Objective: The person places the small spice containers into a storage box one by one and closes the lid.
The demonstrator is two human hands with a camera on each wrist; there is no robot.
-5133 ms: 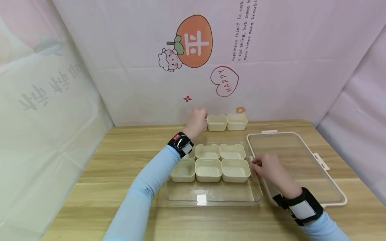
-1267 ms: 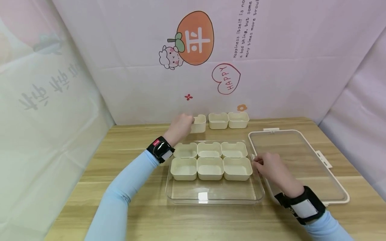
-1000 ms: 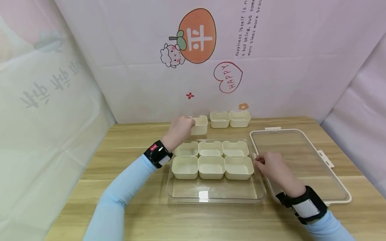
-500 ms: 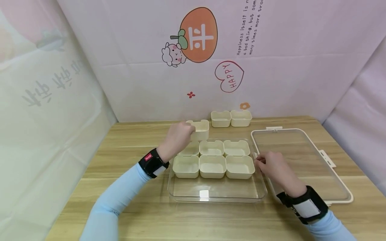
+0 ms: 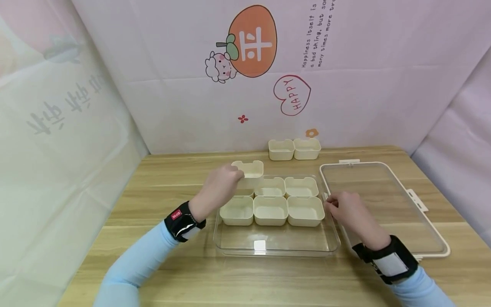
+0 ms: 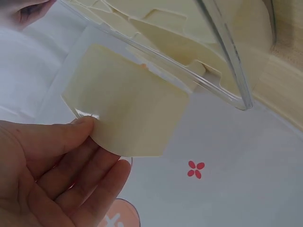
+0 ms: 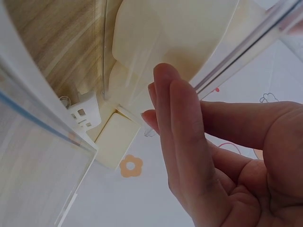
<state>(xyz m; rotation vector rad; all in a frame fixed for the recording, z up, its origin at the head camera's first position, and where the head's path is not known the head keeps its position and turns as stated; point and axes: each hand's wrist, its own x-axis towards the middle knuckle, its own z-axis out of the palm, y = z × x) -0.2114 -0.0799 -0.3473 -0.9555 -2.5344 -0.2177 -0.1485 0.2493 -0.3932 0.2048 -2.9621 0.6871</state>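
Observation:
My left hand [image 5: 216, 189] pinches the rim of a small cream container [image 5: 253, 170] between thumb and fingers, holding it above the rear left of the clear plastic box [image 5: 276, 255]. In the left wrist view, the held container [image 6: 132, 104] is seen from beneath, with the thumb on its edge. Two rows of matching cream containers [image 5: 270, 212] stand inside the box; the held one and the hand partly cover the rear left one. At the box's right rim, my right hand [image 5: 354, 217] pinches the clear wall, fingers outside, as the right wrist view shows.
Two more cream containers [image 5: 294, 150] stand side by side at the back of the wooden table [image 5: 172, 273]. A clear lid with a white frame [image 5: 383, 192] and side clips lies to the right of the box. Printed cloth [image 5: 172, 106] walls the back and sides.
My left hand has taken the container from the back row and brought it forward, over the clear box's rear edge. My right hand has stayed at the box's right rim.

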